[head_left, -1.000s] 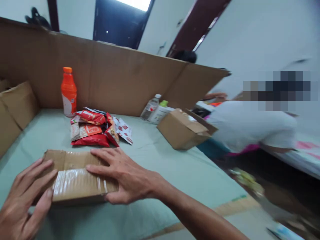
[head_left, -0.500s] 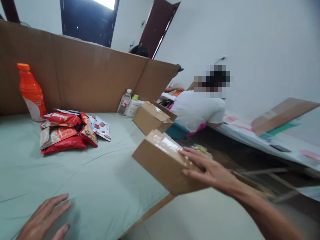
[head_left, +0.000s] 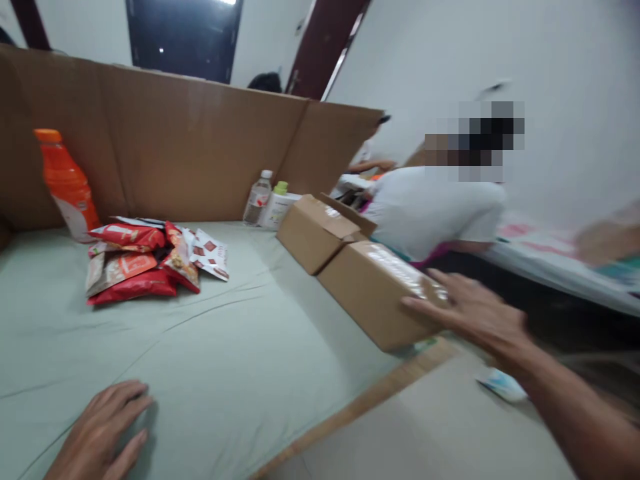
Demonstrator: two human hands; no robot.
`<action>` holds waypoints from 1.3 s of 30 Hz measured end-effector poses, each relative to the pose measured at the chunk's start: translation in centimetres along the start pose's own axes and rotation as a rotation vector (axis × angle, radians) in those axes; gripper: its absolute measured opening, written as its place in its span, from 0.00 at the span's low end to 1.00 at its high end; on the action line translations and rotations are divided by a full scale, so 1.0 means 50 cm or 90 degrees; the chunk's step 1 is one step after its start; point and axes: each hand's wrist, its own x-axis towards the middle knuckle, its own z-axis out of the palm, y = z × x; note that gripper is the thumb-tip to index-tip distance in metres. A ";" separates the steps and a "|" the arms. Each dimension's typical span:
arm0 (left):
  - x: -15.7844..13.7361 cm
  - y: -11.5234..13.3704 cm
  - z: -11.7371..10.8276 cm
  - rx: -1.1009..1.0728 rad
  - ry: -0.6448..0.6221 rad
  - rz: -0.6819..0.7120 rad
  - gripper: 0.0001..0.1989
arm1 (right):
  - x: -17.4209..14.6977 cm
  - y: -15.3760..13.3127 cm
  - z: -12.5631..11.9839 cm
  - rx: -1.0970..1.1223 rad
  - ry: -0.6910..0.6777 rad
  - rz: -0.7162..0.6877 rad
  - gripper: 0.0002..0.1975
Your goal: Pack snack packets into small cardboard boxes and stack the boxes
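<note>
A taped cardboard box (head_left: 370, 293) stands at the table's right side, end to end with a second cardboard box (head_left: 313, 230) whose flaps are partly raised. My right hand (head_left: 475, 313) grips the near end of the taped box, thumb on the side facing me and fingers over the top; some fingertips are hidden. My left hand (head_left: 107, 427) is at the lower left, fingers stretched over the green cloth and holding nothing. Beyond it lies a pile of red and white snack packets (head_left: 135, 260).
An orange bottle (head_left: 70, 183), a clear bottle (head_left: 257, 199) and a white bottle with a green cap (head_left: 277, 207) stand before a cardboard partition (head_left: 200, 147). A person in a white shirt (head_left: 435, 207) sits beyond the boxes. The table edge (head_left: 350, 413) runs diagonally at lower right.
The taped box has moved away from me, from the table's edge up against the other box, with my right hand on it. My left hand's fingers have lowered toward the cloth. The view has shifted slightly.
</note>
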 end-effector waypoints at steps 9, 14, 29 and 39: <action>0.013 0.089 -0.089 -0.044 -0.122 -0.111 0.19 | -0.065 -0.364 0.293 0.124 -0.150 -0.168 0.24; -0.050 0.032 -0.172 0.071 0.022 -0.192 0.17 | -0.108 -0.604 0.455 0.149 -0.243 -0.325 0.27; -0.123 -0.197 -0.457 0.330 0.306 -0.498 0.25 | -0.112 -0.689 0.450 0.205 -0.265 -0.334 0.24; -0.124 0.019 -0.349 -0.105 0.181 -0.150 0.17 | -0.093 -0.685 0.431 0.682 -0.269 0.129 0.25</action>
